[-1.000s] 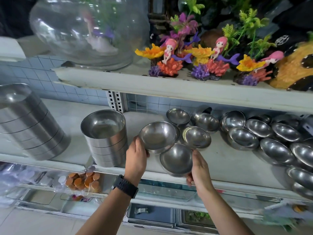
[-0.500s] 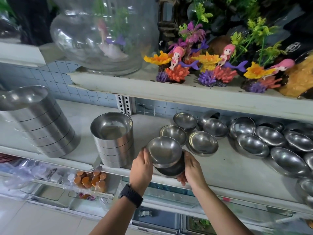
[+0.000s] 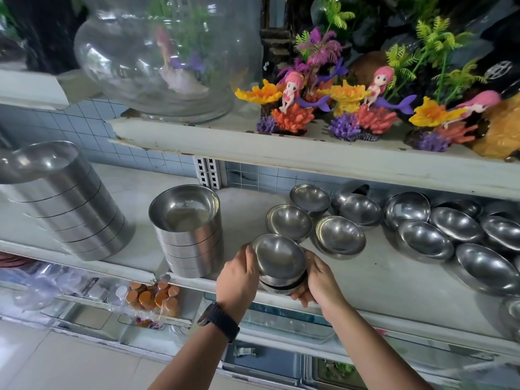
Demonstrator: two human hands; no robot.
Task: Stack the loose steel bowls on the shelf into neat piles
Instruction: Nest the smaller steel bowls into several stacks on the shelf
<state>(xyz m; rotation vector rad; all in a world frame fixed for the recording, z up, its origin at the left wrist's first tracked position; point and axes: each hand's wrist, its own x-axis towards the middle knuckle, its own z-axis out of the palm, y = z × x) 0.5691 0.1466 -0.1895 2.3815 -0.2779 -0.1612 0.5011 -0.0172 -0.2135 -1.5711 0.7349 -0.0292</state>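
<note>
Two small steel bowls are nested into a short pile (image 3: 278,258) at the front edge of the white shelf (image 3: 374,274). My left hand (image 3: 239,277) grips the pile's left side and my right hand (image 3: 316,280) cups its right side and underside. Behind the pile stand loose bowls: one (image 3: 289,220) just behind, one (image 3: 340,235) to its right, one (image 3: 309,197) further back. Several more loose bowls (image 3: 425,239) lie scattered along the shelf to the right.
A stack of straight-sided steel containers (image 3: 187,229) stands left of my hands, a taller leaning stack (image 3: 59,201) further left. The upper shelf (image 3: 281,147) overhangs with a glass fishbowl (image 3: 157,54) and mermaid ornaments (image 3: 292,105). Lower shelves hold packaged goods (image 3: 152,296).
I have brought the bowl from my left hand down into the bowl in my right hand, so the two are nested. Both hands moved together toward the shelf's front edge.
</note>
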